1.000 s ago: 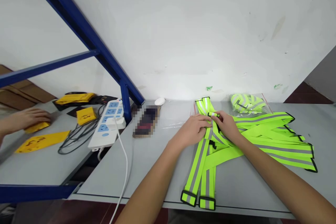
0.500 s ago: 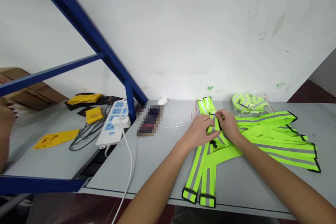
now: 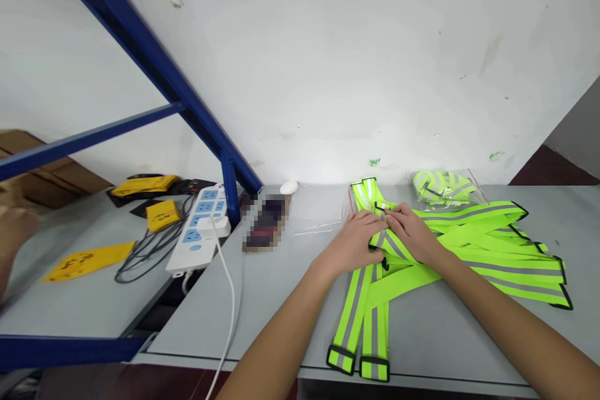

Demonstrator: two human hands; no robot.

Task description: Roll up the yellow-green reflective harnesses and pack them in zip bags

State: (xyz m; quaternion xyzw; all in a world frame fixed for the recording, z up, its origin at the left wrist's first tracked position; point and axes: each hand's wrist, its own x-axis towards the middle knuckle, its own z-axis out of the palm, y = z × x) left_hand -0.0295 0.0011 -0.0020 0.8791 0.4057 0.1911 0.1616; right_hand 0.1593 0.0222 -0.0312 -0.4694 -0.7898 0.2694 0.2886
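Note:
Both of my hands are at a bundle of neon-yellow reflective straps with grey stripes and black buckles, spread over the grey table. My left hand has its fingers closed on the strap near where the bands cross. Right beside it, my right hand pinches the same strap close to a small black slider. Two strap ends with black buckles hang toward the table's front edge. More straps fan out to the right. Parts of the strap under my fingers are hidden.
A clear bag of folded straps lies by the wall. Left of my hands are a pixelated phone-like object, a white round object and a power strip with a white cable. Another person's hand is at far left, beyond the blue frame.
My left hand's fingers have curled in on the strap, and my right hand has come closer against it. The view has shifted slightly. The other person's hand has moved at far left.

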